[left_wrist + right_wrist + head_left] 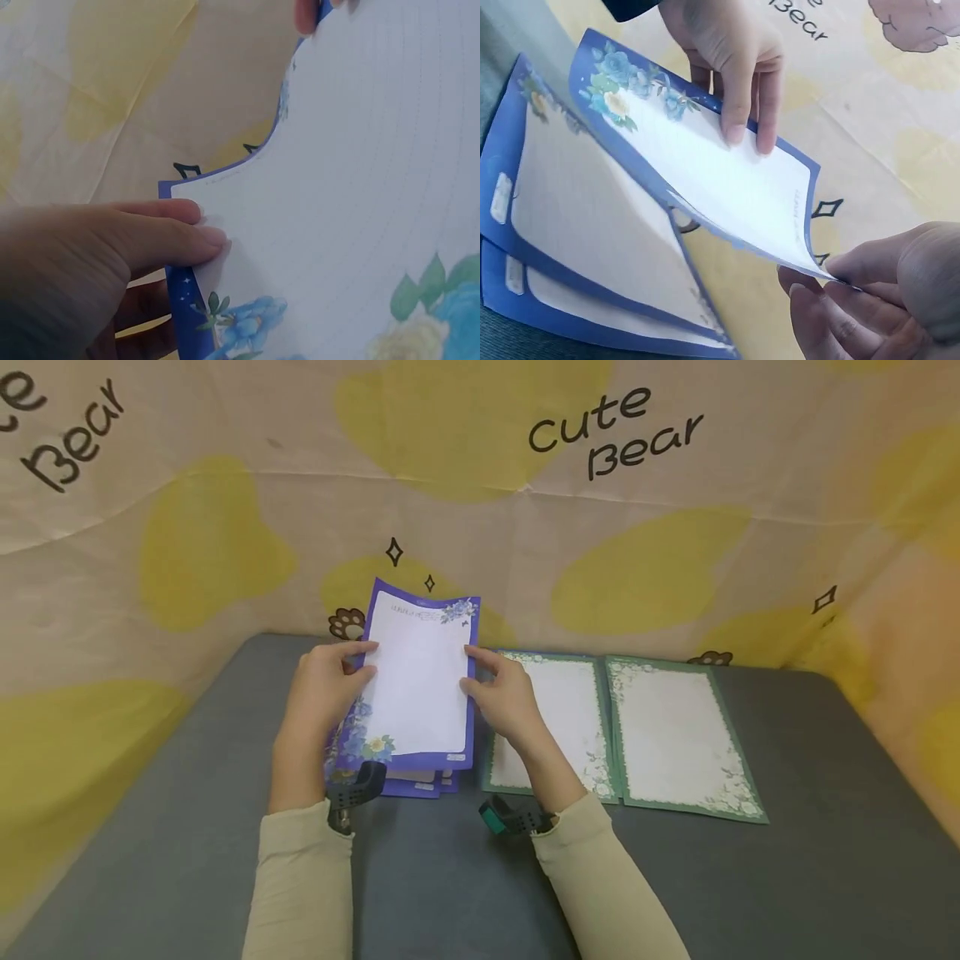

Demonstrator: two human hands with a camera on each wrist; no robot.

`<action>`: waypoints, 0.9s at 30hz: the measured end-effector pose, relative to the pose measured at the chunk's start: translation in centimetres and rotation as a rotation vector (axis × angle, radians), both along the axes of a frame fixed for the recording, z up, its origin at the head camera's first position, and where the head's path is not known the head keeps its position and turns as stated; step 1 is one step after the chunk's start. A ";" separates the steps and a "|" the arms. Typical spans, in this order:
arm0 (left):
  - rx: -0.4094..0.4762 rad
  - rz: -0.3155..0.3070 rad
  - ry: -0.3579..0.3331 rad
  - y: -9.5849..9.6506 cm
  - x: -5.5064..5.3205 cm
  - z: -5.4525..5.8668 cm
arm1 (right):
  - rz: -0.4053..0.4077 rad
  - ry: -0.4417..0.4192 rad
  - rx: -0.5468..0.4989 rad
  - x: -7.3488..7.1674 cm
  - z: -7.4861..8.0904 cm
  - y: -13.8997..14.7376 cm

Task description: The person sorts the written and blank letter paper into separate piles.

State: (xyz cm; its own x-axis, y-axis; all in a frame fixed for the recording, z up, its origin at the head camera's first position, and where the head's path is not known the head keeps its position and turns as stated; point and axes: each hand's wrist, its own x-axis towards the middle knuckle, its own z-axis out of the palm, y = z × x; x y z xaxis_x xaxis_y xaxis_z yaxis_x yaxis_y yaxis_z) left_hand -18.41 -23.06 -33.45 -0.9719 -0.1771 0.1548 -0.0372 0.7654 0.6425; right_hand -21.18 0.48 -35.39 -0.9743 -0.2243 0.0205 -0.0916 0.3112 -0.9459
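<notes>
A sheet of stationery paper [420, 685] with a blue-purple border and printed blue flowers is held up, its top edge bowed. My left hand [318, 689] pinches its left edge between thumb and fingers; the left wrist view shows that thumb [202, 244] lying on the white face. On the opposite edge, my right hand [506, 693] pinches the paper, and in the right wrist view its fingertips meet at the sheet's rim. Below the raised sheet lie more blue-bordered sheets [585, 195], fanned and overlapping, partly hidden by it in the head view.
Two green-bordered floral sheets [678, 735] lie side by side to the right, the nearer one partly behind my right forearm. They rest on a dark grey table [825, 860]. A cloth backdrop [480, 485] with yellow patches and lettering rises behind the table.
</notes>
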 end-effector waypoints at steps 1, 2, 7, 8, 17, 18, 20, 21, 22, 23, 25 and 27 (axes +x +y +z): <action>-0.003 -0.001 -0.012 0.0 -0.1 -0.2 | 0.004 0.005 0.014 0.0 -0.2 0.0; -0.008 -0.001 -0.023 0.0 -0.1 -0.4 | 0.005 0.006 0.028 0.1 -0.5 -0.1; -0.018 0.019 -0.098 -0.6 -0.2 -1.2 | 0.024 0.016 0.097 0.3 -1.9 -1.2; -0.022 0.022 -0.115 -0.7 -0.2 -1.4 | 0.025 0.016 0.112 0.2 -2.2 -1.4; -0.066 0.017 -0.226 -1.9 -0.6 -3.4 | 0.038 0.077 0.283 0.1 -4.7 -2.5; -0.070 0.016 -0.235 -1.9 -0.7 -3.6 | 0.038 0.087 0.304 0.1 -4.9 -2.6; -0.084 0.012 -0.252 -2.0 -0.8 -4.0 | 0.031 0.106 0.335 0.1 -5.3 -2.7; -0.091 0.011 -0.260 -2.0 -0.8 -4.2 | 0.025 0.111 0.341 0.1 -5.4 -2.7; -0.096 0.012 -0.266 -2.1 -0.9 -4.3 | 0.023 0.109 0.336 0.1 -5.5 -2.7; -0.101 0.013 -0.270 -2.0 -0.9 -4.5 | 0.021 0.106 0.329 0.2 -5.5 -2.7; -0.109 0.015 -0.270 -2.0 -1.0 -4.6 | 0.014 0.103 0.318 0.2 -5.5 -2.8; -0.116 0.014 -0.266 -2.0 -1.0 -4.7 | 0.006 0.103 0.320 0.3 -5.4 -2.8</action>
